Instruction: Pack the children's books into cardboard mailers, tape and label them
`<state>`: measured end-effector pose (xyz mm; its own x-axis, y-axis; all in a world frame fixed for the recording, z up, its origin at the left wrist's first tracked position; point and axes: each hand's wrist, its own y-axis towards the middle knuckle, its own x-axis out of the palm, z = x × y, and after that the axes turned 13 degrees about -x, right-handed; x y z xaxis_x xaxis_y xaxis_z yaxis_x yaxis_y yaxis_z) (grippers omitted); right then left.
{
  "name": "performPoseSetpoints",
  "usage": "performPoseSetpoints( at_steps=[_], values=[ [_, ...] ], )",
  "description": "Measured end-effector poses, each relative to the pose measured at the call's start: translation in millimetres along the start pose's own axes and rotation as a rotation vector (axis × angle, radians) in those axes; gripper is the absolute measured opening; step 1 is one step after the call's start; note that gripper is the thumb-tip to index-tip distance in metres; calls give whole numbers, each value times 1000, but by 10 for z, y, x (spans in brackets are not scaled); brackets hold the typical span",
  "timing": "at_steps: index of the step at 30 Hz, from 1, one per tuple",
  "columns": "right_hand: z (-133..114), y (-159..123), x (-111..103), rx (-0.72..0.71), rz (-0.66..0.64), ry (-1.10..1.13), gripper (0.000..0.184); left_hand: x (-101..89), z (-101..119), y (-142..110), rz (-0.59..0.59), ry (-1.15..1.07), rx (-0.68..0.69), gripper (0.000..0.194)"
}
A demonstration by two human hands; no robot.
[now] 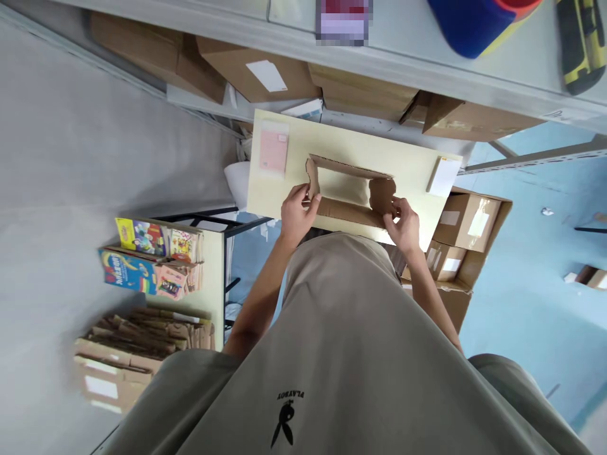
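A brown cardboard frame [349,212], folded up at its sides around an open middle, rests on the pale table [403,158] in front of me. Its left end flap stands up, pinched between the thumb and fingers of my left hand [298,213]. At the opposite end, my right hand [403,224] grips the lower edge of a wider, rounded flap. Through the opening between the walls the tabletop shows. A pink card or packet [274,150] lies at the table's left end, and a white box or pad [444,175] at the right end.
Above the table runs a grey shelf [227,19] bearing a yellow-black utility knife [582,44] and a blue tape dispenser [467,28]. Cardboard boxes [365,91] stand beneath it. Colourful books [142,237] and stacked flat cardboard [142,341] are at left; nested boxes [467,221] at right.
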<state>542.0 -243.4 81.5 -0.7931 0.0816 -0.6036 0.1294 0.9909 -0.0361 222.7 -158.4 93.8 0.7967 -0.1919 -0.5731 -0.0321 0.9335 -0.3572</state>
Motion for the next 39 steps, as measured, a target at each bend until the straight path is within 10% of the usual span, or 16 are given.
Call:
performPoseSetpoints(
  at_steps=[6, 13, 29, 39],
  values=[
    [-101, -50, 144, 128, 60, -13, 29, -68, -205, 272, -94, -313, -243, 59],
    [-219, -72, 364, 218, 107, -129, 21, -95, -492, 616, -173, -366, -323, 11],
    [-156, 65, 329, 257, 138, -158, 26, -148, -664, 1134, -608, -577, -349, 28],
    [-438, 35, 371, 196, 163, -19, 76, -250, -736, 924, -541, -536, -347, 38]
  ],
)
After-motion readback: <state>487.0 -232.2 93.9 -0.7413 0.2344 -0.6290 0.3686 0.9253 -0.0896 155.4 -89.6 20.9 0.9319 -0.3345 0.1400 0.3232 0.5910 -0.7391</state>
